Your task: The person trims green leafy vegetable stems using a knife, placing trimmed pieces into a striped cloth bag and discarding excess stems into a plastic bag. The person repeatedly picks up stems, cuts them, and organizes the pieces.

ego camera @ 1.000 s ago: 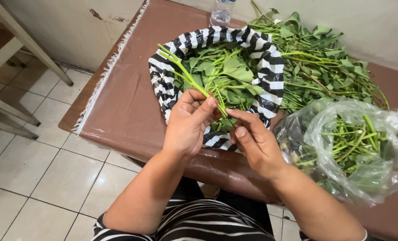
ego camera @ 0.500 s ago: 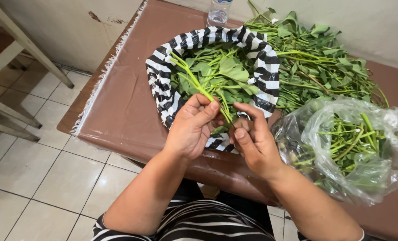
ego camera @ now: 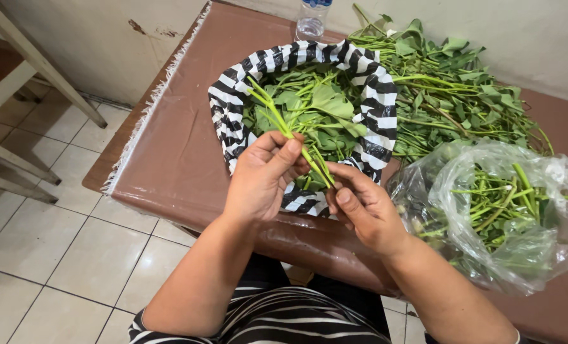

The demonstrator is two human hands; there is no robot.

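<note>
On the brown table (ego camera: 188,159) a striped bag (ego camera: 233,121) holds green leaves (ego camera: 325,108), with a clear bag (ego camera: 519,216) beside it. Over the striped bag, the left hand (ego camera: 261,178) is closed around a green stem (ego camera: 284,127); the right hand (ego camera: 363,207) pinches its lower end

You've got a brown table (ego camera: 188,159) on a white tiled floor (ego camera: 61,255). Clear water bottle (ego camera: 311,19) stands at the far edge by the wall (ego camera: 539,38). Pale wooden furniture legs (ego camera: 16,57) on your left.
</note>
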